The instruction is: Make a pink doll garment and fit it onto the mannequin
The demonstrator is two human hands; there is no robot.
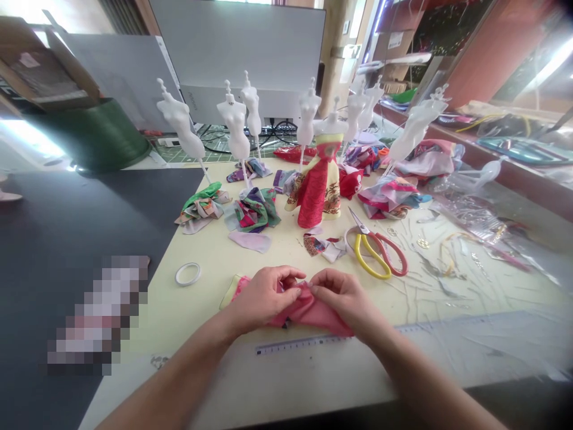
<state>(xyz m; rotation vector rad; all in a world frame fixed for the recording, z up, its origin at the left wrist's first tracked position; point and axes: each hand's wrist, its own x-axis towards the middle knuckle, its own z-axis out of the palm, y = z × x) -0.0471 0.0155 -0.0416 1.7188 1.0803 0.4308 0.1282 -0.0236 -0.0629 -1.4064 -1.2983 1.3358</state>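
Note:
A piece of pink fabric [298, 307] lies low on the pale yellow tabletop, bunched between my hands. My left hand [268, 292] has its thumb and fingers closed on the fabric's upper edge. Close beside it, my right hand [338, 292] pinches the same edge between thumb and fingertips. A patterned, yellow-edged part of the cloth [233, 291] shows left of my left hand. Under the near edge of the fabric runs a clear ruler [290, 345]. Scissors [378, 251] with one yellow and one red handle lie open beyond my right hand.
Several white mannequins [235, 128] stand at the back with small fabric bundles [253, 209] around them. One wears a red and yellow dress [313, 191]. A white tape ring [187, 274] lies at left, a blurred-out object [98, 313] on the dark mat, plastic bags [474, 221] at right.

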